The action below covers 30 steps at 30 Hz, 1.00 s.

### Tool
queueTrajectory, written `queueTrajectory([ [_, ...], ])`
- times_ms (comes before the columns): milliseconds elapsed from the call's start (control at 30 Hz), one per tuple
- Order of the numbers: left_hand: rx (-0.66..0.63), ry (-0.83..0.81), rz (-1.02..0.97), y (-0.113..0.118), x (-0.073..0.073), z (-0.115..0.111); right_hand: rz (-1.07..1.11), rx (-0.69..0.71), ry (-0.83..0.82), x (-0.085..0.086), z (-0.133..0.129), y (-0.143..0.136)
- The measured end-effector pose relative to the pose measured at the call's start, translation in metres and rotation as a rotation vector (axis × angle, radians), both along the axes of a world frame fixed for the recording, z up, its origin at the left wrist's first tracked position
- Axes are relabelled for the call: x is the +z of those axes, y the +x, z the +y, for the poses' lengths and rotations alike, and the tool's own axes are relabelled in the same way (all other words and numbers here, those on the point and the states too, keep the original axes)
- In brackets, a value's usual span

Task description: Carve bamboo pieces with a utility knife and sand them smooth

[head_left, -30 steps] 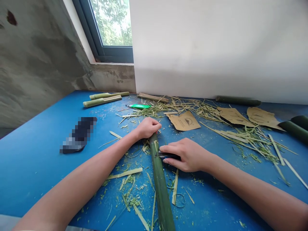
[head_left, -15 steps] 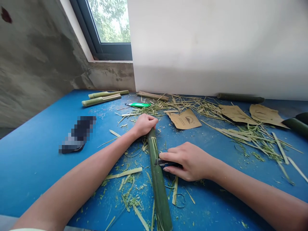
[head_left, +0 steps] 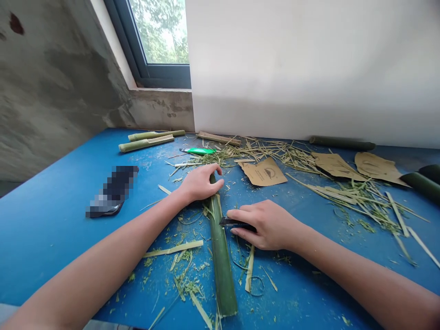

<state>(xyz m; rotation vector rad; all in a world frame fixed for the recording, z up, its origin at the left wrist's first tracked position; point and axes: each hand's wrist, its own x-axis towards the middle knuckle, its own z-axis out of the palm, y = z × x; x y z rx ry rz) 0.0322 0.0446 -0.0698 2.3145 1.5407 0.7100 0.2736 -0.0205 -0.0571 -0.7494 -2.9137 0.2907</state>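
A green bamboo piece [head_left: 222,266] lies lengthwise on the blue table, pointing away from me. Its upper part shows pale cut strips near the far end. My left hand [head_left: 202,182] is closed around that far end, thumb on the right side. From the right, my right hand [head_left: 266,225] grips a dark-handled knife [head_left: 237,222], its blade tip at the bamboo's right edge just below the pale cuts. Part of the knife's handle is hidden in the palm. Thin shavings [head_left: 189,286] lie on both sides of the bamboo.
A phone [head_left: 115,190], blurred out, lies at left. Behind my left hand are a green cutter [head_left: 197,151], two cut bamboo pieces [head_left: 147,143] and a heap of bamboo strips [head_left: 292,153]. Brown paper pieces [head_left: 264,172] and more bamboo [head_left: 422,185] lie to the right.
The bamboo has shifted away from me and slightly left, so its near end now shows. My left hand's grip has loosened somewhat. The knife blade has moved up a little.
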Motion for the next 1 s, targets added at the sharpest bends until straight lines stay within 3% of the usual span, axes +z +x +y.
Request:
queueTrajectory([
  [300,0.279,-0.006,-0.162,0.028,-0.003,0.009,0.004,-0.107,0.049,0.001,0.001,-0.004],
  [367,0.264,0.004,-0.192,0.029,-0.003,0.007,0.006,-0.123,0.047,0.001,0.002,-0.004],
  [567,0.007,-0.021,-0.149,0.017,-0.007,-0.004,0.005,-0.156,0.029,-0.002,0.003,-0.004],
  [1000,0.106,0.108,-0.224,0.016,-0.016,0.024,0.004,-0.238,0.05,-0.004,0.007,-0.004],
])
